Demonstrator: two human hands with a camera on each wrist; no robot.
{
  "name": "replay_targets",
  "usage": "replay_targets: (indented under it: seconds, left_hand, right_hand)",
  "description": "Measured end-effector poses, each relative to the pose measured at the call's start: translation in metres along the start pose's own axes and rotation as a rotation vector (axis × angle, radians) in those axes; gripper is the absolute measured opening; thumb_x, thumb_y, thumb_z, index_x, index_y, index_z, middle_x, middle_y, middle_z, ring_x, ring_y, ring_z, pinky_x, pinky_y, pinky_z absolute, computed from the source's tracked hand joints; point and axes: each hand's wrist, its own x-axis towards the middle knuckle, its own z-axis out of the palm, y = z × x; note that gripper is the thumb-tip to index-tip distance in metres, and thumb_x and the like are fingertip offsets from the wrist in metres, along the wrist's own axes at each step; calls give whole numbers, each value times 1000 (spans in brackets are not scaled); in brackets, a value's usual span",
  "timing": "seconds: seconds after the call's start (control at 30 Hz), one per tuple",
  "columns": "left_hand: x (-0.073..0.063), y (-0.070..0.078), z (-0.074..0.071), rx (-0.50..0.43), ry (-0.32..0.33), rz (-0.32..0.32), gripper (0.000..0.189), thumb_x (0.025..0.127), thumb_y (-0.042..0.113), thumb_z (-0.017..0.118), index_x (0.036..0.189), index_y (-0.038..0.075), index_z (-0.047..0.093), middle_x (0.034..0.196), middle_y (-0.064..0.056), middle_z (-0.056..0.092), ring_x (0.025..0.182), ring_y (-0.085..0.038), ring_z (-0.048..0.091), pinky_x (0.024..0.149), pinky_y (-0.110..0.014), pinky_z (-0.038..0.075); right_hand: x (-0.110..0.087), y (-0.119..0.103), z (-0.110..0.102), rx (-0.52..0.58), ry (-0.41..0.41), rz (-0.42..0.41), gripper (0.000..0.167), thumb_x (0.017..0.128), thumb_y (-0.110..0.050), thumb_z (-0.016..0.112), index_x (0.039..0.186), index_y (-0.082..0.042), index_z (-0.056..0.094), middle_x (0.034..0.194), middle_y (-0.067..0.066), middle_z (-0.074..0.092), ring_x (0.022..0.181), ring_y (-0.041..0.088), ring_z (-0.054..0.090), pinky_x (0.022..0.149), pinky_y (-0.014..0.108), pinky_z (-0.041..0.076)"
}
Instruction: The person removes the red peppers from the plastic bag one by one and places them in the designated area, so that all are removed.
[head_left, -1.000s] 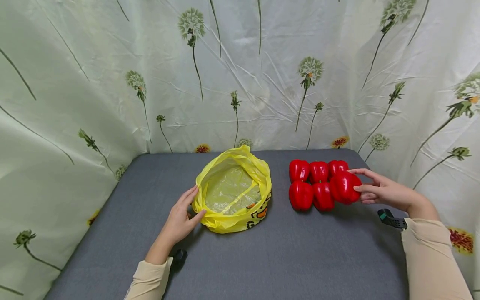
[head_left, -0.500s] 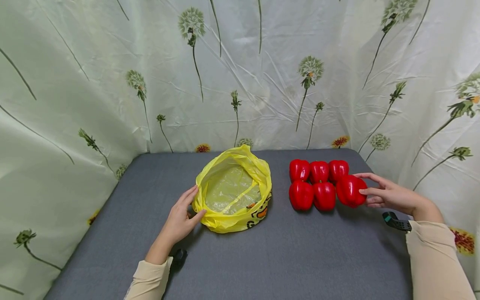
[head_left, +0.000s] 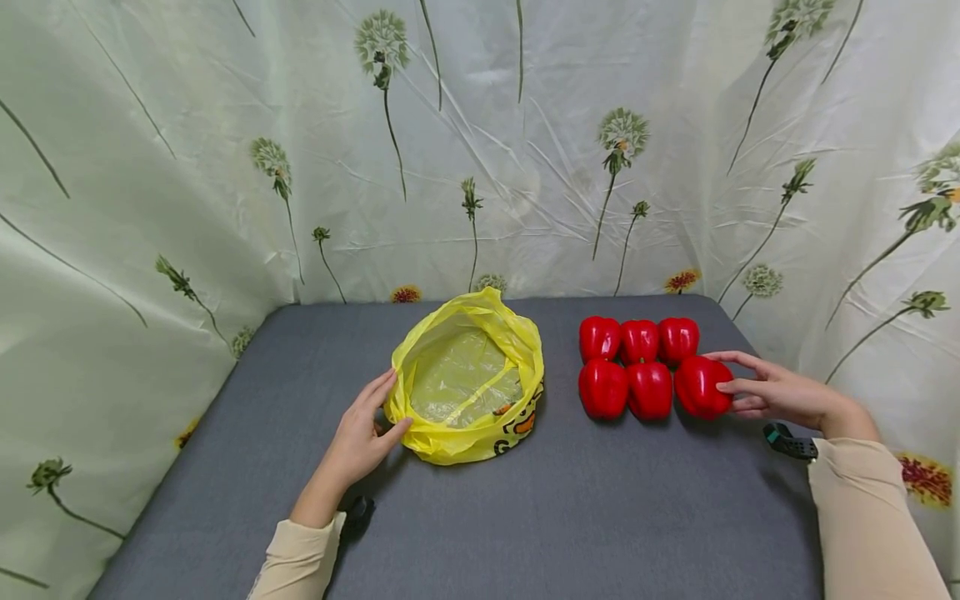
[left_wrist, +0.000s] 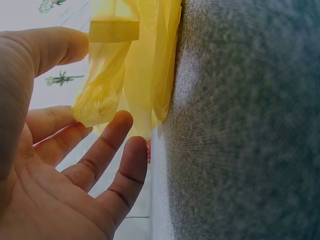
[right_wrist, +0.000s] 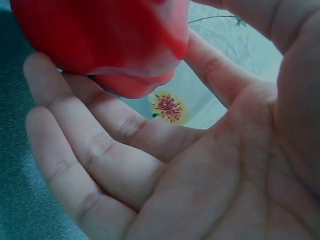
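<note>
A yellow plastic bag (head_left: 450, 442) stands with its mouth wide at the middle of the table. My left hand (head_left: 360, 442) touches its left rim, thumb and fingertips spread apart; the left wrist view shows relaxed fingers (left_wrist: 100, 145) against the hanging plastic (left_wrist: 105, 75). At the right, my right hand (head_left: 783, 392) holds a glossy red bell pepper (head_left: 701, 387) between thumb and index finger. This pepper (right_wrist: 110, 35) is the front right one of the group, low at the table. In the right wrist view the other fingers (right_wrist: 95, 145) spread below it.
Beside the held pepper sit two front bell peppers (head_left: 603, 389) and, behind these, a back row of three (head_left: 640, 340). The dark grey table (head_left: 570, 517) ends at a flowered curtain (head_left: 525, 192) behind. Dark wrist cameras (head_left: 787, 440) are worn on both arms.
My right hand has moved the held pepper rightward and toward me, out from over the back row and down level with the front row. My left hand stays at the bag.
</note>
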Motion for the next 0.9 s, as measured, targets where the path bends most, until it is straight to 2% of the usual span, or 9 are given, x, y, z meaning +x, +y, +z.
replay_targets:
  seconds: [0.17,0.33,0.47,0.57,0.63,0.77,0.83,0.9]
  left_hand:
    - [-1,0,0,-3,-5,-5,80,97,22,82,163,0,42,170,-18,41,134,-36,58,76,-30,56]
    - [-2,0,0,-1,-8,-9,80,98,23,81,164,1,42,171,-17,41,141,-38,55,78,-33,57]
    - [-2,1,0,-2,-8,-10,80,98,23,81,164,1,41,171,-18,41,139,-38,56,77,-32,57]
    - [-2,0,-1,-8,0,0,78,97,22,82,163,1,43,170,-17,42,134,-37,58,75,-31,56]
    - [-2,0,-2,-14,5,10,77,97,21,81,163,3,45,170,-16,43,132,-36,60,74,-29,56]
    - [-3,-1,-5,-29,9,30,74,98,20,80,163,7,47,171,-16,41,119,-32,63,72,-28,55]
    - [-4,0,-9,-24,19,34,73,99,20,80,163,8,46,171,-17,40,116,-32,64,73,-32,56]
    - [-5,2,-16,-19,34,37,72,100,19,79,163,9,46,172,-18,38,121,-35,64,82,-43,61]
  right_hand:
    - [6,0,3,-19,-2,25,44,114,-22,50,141,-56,42,134,-12,54,114,17,73,98,33,59]
    - [11,1,7,-52,6,42,45,113,-24,53,149,-48,42,145,6,48,117,21,70,98,34,58]
    - [14,3,9,-43,5,48,47,113,-24,54,153,-44,40,143,7,50,115,18,71,97,35,59]
    - [16,2,12,-37,9,52,53,112,-24,55,159,-36,36,143,9,52,113,15,72,97,34,59]
    - [15,0,14,-51,21,58,62,112,-25,56,166,-25,27,147,15,51,113,15,72,96,34,60]
    - [11,-10,17,-153,76,53,79,111,-27,57,169,-6,10,146,29,54,114,22,70,91,34,61]
    - [9,-17,20,-236,128,26,80,111,-29,57,168,0,9,146,36,55,118,30,70,90,35,61]
    - [7,-25,23,-314,195,-12,79,112,-30,56,168,2,11,148,42,52,124,42,66,91,41,60]
